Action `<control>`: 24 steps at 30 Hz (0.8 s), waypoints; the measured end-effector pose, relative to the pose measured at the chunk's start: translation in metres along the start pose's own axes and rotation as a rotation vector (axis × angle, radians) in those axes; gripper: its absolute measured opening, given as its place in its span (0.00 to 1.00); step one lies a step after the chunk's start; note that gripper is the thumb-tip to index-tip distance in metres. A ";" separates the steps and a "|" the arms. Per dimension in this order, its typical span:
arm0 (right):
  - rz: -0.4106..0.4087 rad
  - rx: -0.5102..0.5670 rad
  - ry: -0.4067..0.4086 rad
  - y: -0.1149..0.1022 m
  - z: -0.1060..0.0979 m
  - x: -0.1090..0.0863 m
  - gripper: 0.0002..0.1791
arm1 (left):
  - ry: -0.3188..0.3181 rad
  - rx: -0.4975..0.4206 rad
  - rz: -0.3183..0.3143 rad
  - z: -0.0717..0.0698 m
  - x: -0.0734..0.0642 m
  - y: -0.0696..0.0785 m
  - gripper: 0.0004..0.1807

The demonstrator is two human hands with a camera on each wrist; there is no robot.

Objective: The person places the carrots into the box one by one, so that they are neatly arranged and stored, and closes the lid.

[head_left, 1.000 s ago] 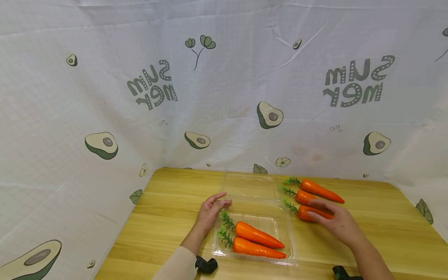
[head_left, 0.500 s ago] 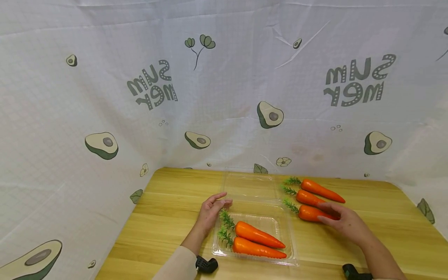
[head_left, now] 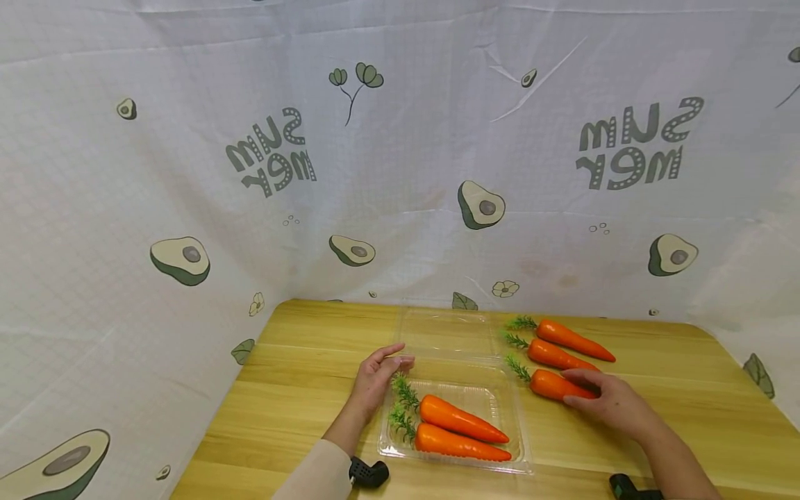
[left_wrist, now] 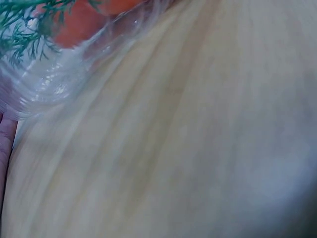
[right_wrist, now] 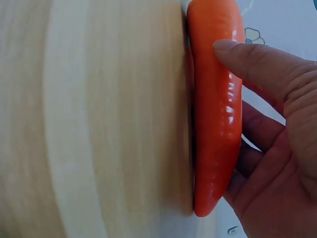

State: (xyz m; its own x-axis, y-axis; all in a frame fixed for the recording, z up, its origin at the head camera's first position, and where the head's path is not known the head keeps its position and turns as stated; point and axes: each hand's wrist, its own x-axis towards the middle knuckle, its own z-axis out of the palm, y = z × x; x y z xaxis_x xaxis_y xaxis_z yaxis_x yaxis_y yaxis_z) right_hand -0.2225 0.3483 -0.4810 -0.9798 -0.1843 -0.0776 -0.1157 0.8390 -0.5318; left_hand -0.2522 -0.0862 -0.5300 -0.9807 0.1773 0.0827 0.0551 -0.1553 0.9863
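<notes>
My right hand (head_left: 615, 405) grips the nearest of three orange carrots on the table's right side, that carrot (head_left: 553, 384) lying with its leafy top to the left. In the right wrist view the thumb (right_wrist: 252, 62) presses one side of the carrot (right_wrist: 215, 114), and the other fingers reach behind it. My left hand (head_left: 373, 380) rests with fingers extended at the back left corner of a clear plastic clamshell box (head_left: 521, 444). Two carrots, an upper one (head_left: 462, 419) and a lower one (head_left: 459, 443), lie inside it. Green leaves (left_wrist: 29, 25) and the box's edge show in the left wrist view.
The box's clear lid (head_left: 446, 332) is folded back flat behind it. Two more carrots, the middle one (head_left: 559, 355) and the far one (head_left: 575, 339), lie just beyond the right hand. A white printed cloth (head_left: 400, 173) hangs behind the wooden table (head_left: 294, 361).
My right hand has moved slightly right along the nearest carrot and taken hold of it, and the carrot has shifted a little toward me. My left hand and the box stay put.
</notes>
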 end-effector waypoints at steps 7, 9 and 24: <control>0.000 -0.002 -0.014 -0.003 -0.001 -0.001 0.34 | -0.004 0.000 0.003 0.000 -0.001 0.000 0.24; -0.015 -0.011 -0.005 -0.004 -0.001 -0.002 0.33 | -0.006 -0.007 0.004 0.000 -0.001 0.000 0.24; 0.019 -0.015 0.042 -0.017 -0.015 -0.015 0.38 | -0.008 0.007 0.008 -0.001 0.000 -0.001 0.24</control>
State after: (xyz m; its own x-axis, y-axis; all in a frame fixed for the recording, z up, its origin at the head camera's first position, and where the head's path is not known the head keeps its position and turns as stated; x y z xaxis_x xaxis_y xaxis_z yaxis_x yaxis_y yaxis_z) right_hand -0.2080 0.3451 -0.4581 -0.9878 -0.1468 -0.0522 -0.0990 0.8499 -0.5175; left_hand -0.2519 -0.0871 -0.5309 -0.9787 0.1836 0.0920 0.0646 -0.1502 0.9865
